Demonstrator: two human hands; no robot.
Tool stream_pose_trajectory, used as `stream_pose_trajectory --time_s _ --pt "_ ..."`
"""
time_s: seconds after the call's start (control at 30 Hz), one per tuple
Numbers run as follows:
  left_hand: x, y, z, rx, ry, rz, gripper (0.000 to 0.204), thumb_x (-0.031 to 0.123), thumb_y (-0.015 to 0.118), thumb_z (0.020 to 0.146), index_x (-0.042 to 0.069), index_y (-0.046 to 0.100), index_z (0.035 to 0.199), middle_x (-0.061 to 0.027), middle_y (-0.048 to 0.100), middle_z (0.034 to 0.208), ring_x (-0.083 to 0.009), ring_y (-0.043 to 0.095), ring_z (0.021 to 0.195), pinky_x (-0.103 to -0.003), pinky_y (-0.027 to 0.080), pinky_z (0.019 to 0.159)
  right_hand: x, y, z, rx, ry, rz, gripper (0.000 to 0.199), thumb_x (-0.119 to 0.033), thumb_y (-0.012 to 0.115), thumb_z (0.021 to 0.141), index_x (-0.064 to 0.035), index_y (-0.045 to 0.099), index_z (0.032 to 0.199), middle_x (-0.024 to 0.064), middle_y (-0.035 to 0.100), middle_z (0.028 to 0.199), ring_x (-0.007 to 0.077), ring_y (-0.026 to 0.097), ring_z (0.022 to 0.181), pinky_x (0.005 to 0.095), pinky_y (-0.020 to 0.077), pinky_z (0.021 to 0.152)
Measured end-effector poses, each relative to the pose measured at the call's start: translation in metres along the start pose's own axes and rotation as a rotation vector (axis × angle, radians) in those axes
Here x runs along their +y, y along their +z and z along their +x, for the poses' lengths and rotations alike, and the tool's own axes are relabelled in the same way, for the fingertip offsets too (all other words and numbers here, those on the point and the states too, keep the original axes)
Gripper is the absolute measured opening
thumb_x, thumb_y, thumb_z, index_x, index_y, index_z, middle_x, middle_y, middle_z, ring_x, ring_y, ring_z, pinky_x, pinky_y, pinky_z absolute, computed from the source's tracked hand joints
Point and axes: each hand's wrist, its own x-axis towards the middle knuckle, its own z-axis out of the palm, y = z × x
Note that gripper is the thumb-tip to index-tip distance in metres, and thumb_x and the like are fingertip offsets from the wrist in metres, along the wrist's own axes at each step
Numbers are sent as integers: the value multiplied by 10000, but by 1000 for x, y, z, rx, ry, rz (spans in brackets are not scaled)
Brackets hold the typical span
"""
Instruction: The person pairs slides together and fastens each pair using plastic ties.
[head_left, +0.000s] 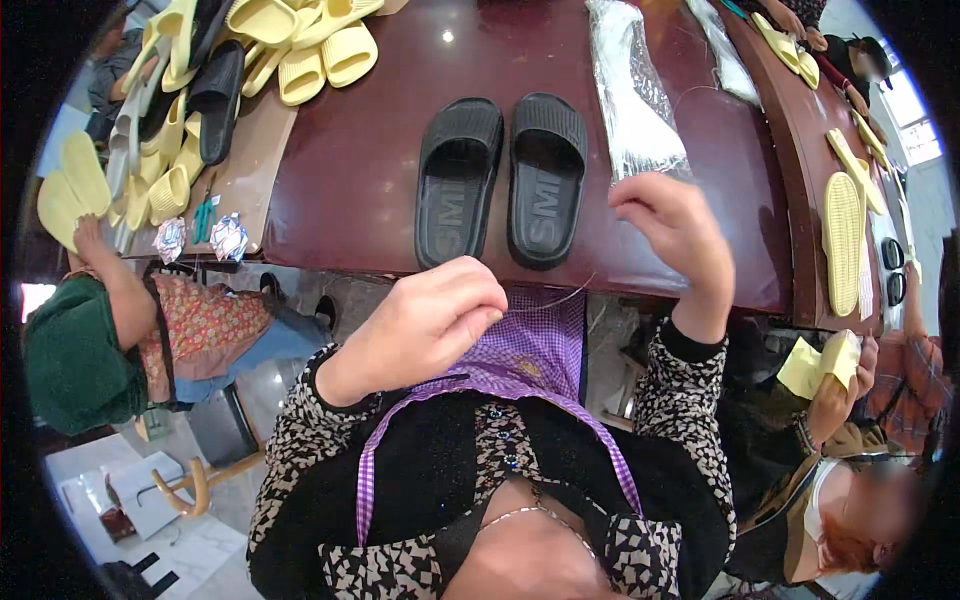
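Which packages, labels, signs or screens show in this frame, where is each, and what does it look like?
Clear plastic bag: on the dark red table, right of the black slippers; long, crinkled, shiny.
Second clear bag: farther right near the table's far edge; narrow, transparent.
Two foil packets: table's left near corner; small, silvery, crumpled.
Raised lettering: on the black slippers' footbeds; same black.
No signs or screens.

thread (575,292): too thin, partly lost between hands
yellow slipper pile (290,40): cut off at 11 o'clock
left hand (425,325): fingertips curled, hidden
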Motion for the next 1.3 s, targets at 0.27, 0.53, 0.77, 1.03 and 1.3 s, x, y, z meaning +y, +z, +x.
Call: stream_pose_trajectory --time_s 0.27,0.53,0.77,1.03,1.3 --pt "-34 22 9 89 103 354 65 -2 604 778 -6 558 824 -129 560 810 -309 584 757 -376 486 677 51 75 30 -275 72 -165 137 -80 575 820 1 631 916 174 653 876 343 627 843 393 493 727" --pt "-99 43 55 242 21 419 39 37 582 797 4 562 802 -146 567 800 -334 588 752 -396 486 657 51 80 26 12 144 -379 177 -81 559 839 -12 629 986 180 646 963 353 611 917 420 485 782" --pt "-122 45 84 288 -28 471 55 65 583 789 12 573 794 -152 583 788 -335 600 774 -426 497 682 50 62 23 159 207 -219 195 -105 564 851 -5 645 997 196 654 938 357 622 893 412 488 785" --pt "-126 54 83 322 -6 507 60 78 584 797 17 581 799 -147 593 794 -327 607 783 -417 503 683 128 63 97 130 463 -459 281 -255 603 831 8 685 888 229 653 867 370 639 863 411 493 773" --pt "-109 50 76 275 163 440 71 87 592 809 18 578 798 -128 582 783 -317 599 763 -396 491 661 157 68 125 -21 550 -480 267 -238 610 814 14 677 877 234 652 908 388 620 901 435 488 804"
